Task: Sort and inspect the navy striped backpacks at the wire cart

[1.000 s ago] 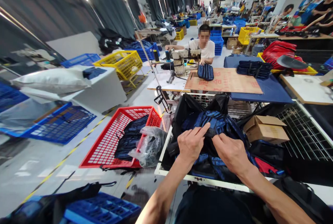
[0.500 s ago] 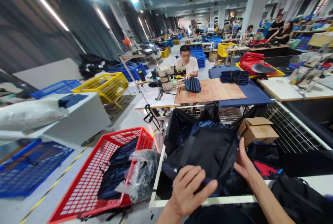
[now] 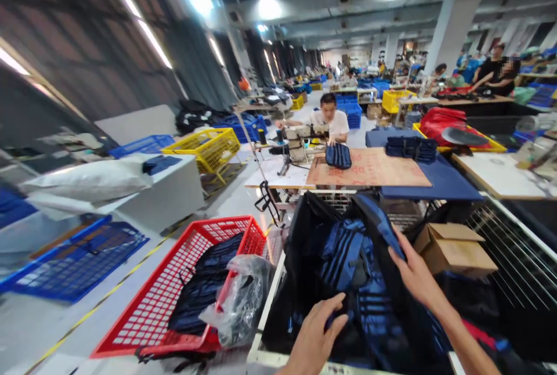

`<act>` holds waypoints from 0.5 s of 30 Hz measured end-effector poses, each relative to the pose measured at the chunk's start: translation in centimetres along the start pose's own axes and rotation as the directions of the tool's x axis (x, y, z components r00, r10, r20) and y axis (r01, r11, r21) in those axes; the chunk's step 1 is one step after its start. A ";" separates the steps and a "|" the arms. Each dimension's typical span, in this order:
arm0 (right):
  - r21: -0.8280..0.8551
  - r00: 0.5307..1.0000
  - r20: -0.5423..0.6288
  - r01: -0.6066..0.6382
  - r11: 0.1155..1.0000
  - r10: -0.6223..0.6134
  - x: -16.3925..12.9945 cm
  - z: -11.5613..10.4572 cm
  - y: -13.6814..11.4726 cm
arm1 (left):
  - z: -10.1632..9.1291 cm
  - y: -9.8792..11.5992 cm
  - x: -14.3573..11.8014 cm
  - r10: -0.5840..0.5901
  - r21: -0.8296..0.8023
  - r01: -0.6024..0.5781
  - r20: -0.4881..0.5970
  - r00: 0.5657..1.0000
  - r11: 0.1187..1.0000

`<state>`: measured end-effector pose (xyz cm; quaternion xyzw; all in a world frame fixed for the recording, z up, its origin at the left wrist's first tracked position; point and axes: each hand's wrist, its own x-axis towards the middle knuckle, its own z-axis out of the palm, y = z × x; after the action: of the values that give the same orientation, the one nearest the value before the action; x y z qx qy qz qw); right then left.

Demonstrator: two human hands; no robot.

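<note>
My right hand [image 3: 411,264] grips the edge of a black fabric bag with blue on it [image 3: 385,230], tilted up on its side within a white-framed wire bin [image 3: 270,299]. Its thumb is on the near face; the fingers behind are partly hidden. My left hand [image 3: 319,331] is just left of the bag, thumb and fingers apart, with nothing visible between them. Under and beside the bag lie blue pieces with black stripes [image 3: 346,247], heaped in the bin's black lining.
A cardboard box [image 3: 456,250] sits in the bin's right part. On the left stands a red basket [image 3: 143,282] with dark striped pieces and a clear plastic bag [image 3: 243,302]. Beyond the bin, a person [image 3: 337,122] works at a sewing machine [image 3: 300,137] on a table.
The black bag has swung up and right in my right hand, uncovering the blue striped pieces. My left hand has come off it. The view has shifted left.
</note>
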<state>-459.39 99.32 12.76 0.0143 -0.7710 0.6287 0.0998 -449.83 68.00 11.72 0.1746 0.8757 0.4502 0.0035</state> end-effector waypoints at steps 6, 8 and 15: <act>-0.263 0.933 0.148 0.357 0.896 -0.328 -7.9 9.5 3.7 | -0.1 5.9 7.0 -0.405 -0.692 0.227 -0.102 0.909 0.685; -0.270 0.940 0.149 0.339 0.901 -0.308 -10.3 12.6 5.3 | 0.4 6.7 8.6 -0.501 -0.732 0.183 -0.242 0.831 0.657; -0.193 0.929 0.317 0.258 0.947 -0.189 -8.9 11.0 6.6 | -0.4 4.7 9.7 -0.487 -0.611 0.235 -0.285 0.826 0.756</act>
<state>-453.15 89.04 2.79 0.1844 -0.8383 0.5100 0.0561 -457.63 73.18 17.15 -0.1140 0.7037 0.6995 -0.0492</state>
